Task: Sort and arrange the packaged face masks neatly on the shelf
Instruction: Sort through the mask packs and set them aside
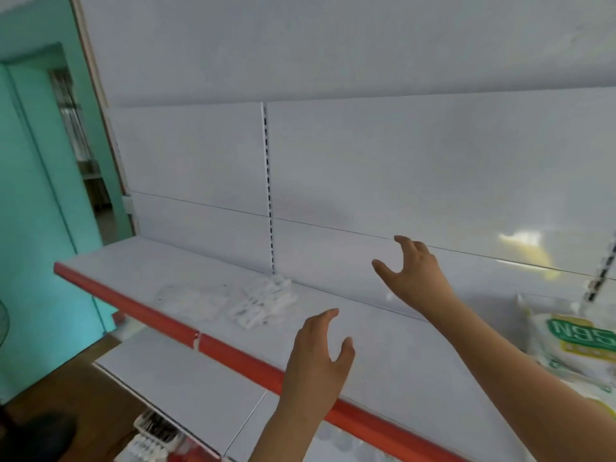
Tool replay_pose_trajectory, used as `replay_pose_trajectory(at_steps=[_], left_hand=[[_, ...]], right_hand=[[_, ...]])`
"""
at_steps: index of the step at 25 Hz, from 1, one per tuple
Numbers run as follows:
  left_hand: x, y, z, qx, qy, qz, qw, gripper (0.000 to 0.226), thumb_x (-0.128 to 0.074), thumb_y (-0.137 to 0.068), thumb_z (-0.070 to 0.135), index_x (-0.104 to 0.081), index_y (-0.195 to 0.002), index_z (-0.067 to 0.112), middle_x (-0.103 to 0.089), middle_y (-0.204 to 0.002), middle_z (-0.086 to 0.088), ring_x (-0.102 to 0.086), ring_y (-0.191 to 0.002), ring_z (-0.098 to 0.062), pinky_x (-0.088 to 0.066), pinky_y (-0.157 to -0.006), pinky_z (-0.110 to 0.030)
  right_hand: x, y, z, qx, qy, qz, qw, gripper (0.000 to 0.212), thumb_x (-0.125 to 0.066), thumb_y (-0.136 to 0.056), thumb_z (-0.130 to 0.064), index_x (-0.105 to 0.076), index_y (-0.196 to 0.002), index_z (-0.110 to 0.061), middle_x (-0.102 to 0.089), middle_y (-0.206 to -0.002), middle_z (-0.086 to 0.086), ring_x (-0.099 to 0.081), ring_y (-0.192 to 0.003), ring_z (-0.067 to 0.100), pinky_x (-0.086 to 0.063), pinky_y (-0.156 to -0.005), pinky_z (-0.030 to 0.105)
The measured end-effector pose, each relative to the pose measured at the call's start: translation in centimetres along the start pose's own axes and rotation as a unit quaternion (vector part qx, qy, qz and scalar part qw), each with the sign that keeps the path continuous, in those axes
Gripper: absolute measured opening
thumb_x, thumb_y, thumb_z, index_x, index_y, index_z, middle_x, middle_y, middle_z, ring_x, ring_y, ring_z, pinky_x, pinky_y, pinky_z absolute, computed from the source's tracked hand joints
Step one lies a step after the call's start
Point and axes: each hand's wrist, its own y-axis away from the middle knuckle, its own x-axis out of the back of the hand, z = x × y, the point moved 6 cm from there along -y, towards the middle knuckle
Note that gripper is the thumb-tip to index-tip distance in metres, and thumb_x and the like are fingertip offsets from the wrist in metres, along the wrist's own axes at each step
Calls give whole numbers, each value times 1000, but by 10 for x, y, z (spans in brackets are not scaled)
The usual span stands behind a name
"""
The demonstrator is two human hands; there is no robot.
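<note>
White metal shelf ran across the view, red strip along its front edge. Both hands were raised over it, holding nothing.

Left hand: above the front edge, fingers spread and loosely bent, thumb apart, palm turned inward. Not touching the shelf as far as could be told.

Right hand: farther back, in front of the white back panel, fingers spread and a little curved, thumb pointing left. Nothing in it.

Masks: a loose heap of small white packets lay on the shelf near the slotted upright, well to the left of both hands. Just left of the heap, flatter clear packs lay on the shelf; blurred, contents unclear. At the right edge, a larger bag with a green and yellow label, lettering mirrored, sat on the shelf beside the right forearm.

Lower shelf: white, below and left. More white packets showed under it at the bottom of the view, too blurred to tell apart.

Teal wall and a doorway on the left.
</note>
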Motion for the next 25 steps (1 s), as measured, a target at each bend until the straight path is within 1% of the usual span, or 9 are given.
replay_pose_trajectory(at_steps=[5,8,10,12,13,15,16,19,25], left_hand=[[11,-15,-25,5,10,-17,1000,49,-53,-100,40,-37,-146,36,-42,-147,20,-39,-136,1,-27,-102,-9],[7,-34,-32,14,2,-37,999,45,-56,-99,40,-42,-141,36,-46,-137,22,-44,-128,3,-35,-103,-13],[8,-52,-36,39,8,-19,999,18,-63,-95,31,-55,-110,36,-57,-105,19,-55,-94,3,-47,-84,-13],[10,-73,-44,62,-1,25,998,35,-64,-89,13,-41,-69,31,-43,-64,12,-40,-57,-9,-35,-53,-20],[11,-83,-50,78,-2,33,996,40,-61,-86,8,-34,-64,29,-36,-58,10,-34,-53,-12,-28,-50,-22],[12,-100,-50,59,-17,32,998,30,-66,-87,20,-43,-73,35,-48,-70,15,-45,-63,-7,-39,-57,-22],[10,-106,-50,52,-32,15,998,18,-68,-88,34,-51,-93,40,-55,-91,18,-53,-81,-2,-48,-71,-20],[1,-120,-71,72,-67,-29,995,58,-60,-92,54,-40,-141,32,-46,-136,14,-46,-127,-7,-43,-104,-26],[16,-135,-129,93,-70,-46,992,58,-61,-93,48,-40,-144,31,-47,-144,9,-47,-130,-11,-42,-107,-28]], right_hand=[[-22,-23,4,-61,-13,-19,998,73,-60,-91,-49,-33,-149,-15,-40,-148,12,-40,-135,34,-41,-105,46],[-33,-38,8,-70,-14,-14,997,62,-65,-88,-46,-46,-137,-14,-52,-134,9,-52,-122,29,-47,-97,43],[-33,-49,11,-77,-30,22,996,23,-65,-88,-33,-57,-100,-15,-62,-98,4,-58,-90,24,-48,-71,34],[-31,-61,14,-87,-36,63,994,18,-57,-85,-16,-45,-72,-15,-50,-66,0,-47,-67,25,-32,-53,29],[-31,-65,13,-82,-37,68,994,20,-56,-84,-14,-43,-69,-16,-47,-63,-1,-45,-64,25,-30,-52,28],[-38,-75,9,-51,-36,38,997,15,-63,-87,-30,-53,-84,-19,-57,-80,-3,-55,-74,21,-42,-59,30],[-47,-79,8,-35,-28,2,999,27,-65,-87,-43,-57,-101,-21,-60,-97,-4,-60,-87,19,-49,-70,33],[-73,-87,4,-17,1,-80,997,65,-59,-88,-59,-45,-139,-23,-51,-136,1,-52,-124,21,-45,-99,37],[-116,-94,-26,-5,6,-83,997,67,-59,-91,-53,-38,-146,-22,-45,-145,3,-48,-129,23,-44,-99,37]])
